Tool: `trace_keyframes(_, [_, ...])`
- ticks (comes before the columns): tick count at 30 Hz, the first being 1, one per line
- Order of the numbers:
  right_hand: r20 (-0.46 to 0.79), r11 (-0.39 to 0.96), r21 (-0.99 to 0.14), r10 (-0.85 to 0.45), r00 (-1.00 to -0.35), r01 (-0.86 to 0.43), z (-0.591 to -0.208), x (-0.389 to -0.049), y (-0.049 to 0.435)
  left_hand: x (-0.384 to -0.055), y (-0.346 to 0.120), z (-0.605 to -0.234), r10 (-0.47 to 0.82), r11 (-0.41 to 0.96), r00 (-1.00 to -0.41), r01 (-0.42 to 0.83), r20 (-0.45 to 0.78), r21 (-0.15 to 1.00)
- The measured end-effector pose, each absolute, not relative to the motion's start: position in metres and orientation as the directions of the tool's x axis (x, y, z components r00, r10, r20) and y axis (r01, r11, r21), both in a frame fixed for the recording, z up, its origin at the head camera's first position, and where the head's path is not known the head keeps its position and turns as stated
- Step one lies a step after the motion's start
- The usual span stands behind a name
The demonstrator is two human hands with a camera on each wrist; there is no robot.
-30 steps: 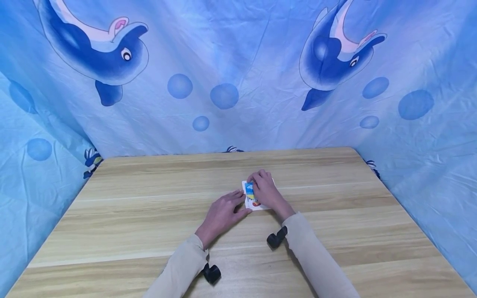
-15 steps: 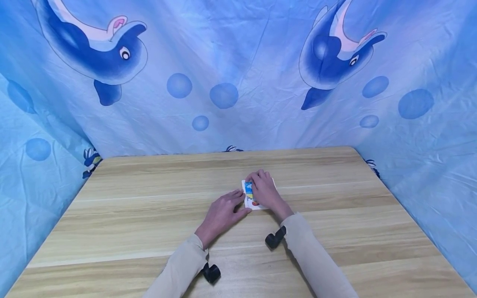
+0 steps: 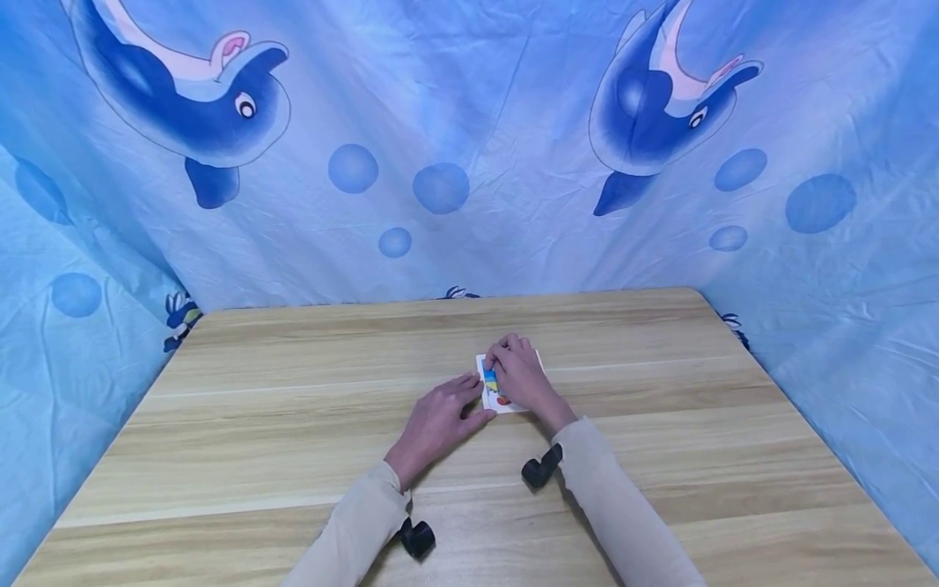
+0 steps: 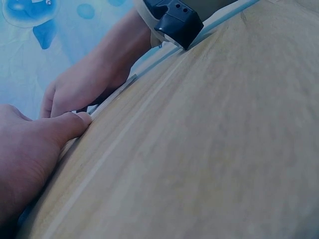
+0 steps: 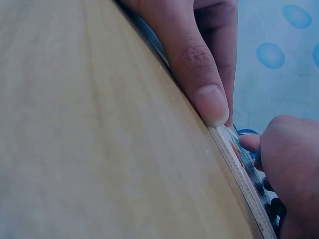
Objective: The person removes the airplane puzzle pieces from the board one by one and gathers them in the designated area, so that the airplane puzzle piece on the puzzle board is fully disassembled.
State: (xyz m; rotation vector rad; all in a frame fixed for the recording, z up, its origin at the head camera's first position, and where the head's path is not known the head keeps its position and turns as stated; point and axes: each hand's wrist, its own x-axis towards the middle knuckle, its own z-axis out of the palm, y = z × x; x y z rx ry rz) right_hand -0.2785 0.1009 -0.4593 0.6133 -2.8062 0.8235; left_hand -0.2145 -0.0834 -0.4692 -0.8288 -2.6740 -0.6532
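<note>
A small flat picture board [image 3: 492, 404] with a white border and a blue, yellow and red print lies on the table. Its layered side edge [image 5: 244, 186] shows in the right wrist view. My left hand [image 3: 440, 414] rests at the board's left side, fingers extended, thumb at the near left corner. My right hand [image 3: 519, 377] is over the board with fingers bent down onto the print, covering much of it. In the left wrist view the right hand [image 4: 84, 89] appears beyond the left thumb [image 4: 75, 124]. Whatever lies under the right fingertips is hidden; I cannot tell if they pinch something.
The wood-grain table [image 3: 293, 456] spreads around both hands. A blue cloth [image 3: 506, 236] with printed dolphins hangs behind it and along both sides. Black wrist cameras [image 3: 417, 540] sit on both beige sleeves [image 3: 623, 505].
The right fingers shift slightly over the print, now curled a little more and covering more of its blue upper part. The left hand and the board stay in place.
</note>
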Motion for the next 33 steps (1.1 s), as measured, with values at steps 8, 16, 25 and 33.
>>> trace_keyframes(8, [0.239,0.776,-0.477,-0.338,-0.910,-0.414,-0.4590,-0.2775,0.1008,-0.2135,-0.0829,-0.4689,0.465,0.729,-0.799,0.590,0.382,0.346])
trace_keyframes(16, [0.254,0.786,-0.395,-0.404,-0.879,-0.475,-0.4542,-0.2800,0.0986,-0.2138,-0.0829,-0.4685,0.468,0.731,-0.795,0.594,0.386,0.337])
trace_keyframes(25, [0.262,0.783,-0.406,-0.394,-0.881,-0.471,-0.4542,-0.2837,0.0969,-0.2122,-0.0829,-0.4665,0.460,0.735,-0.807,0.580,0.371,0.350])
trace_keyframes(33, [0.241,0.787,-0.426,-0.376,-0.895,-0.446,-0.4547,-0.2862,0.0957,-0.2123,-0.0829,-0.4671,0.459,0.738,-0.807,0.579,0.371,0.347])
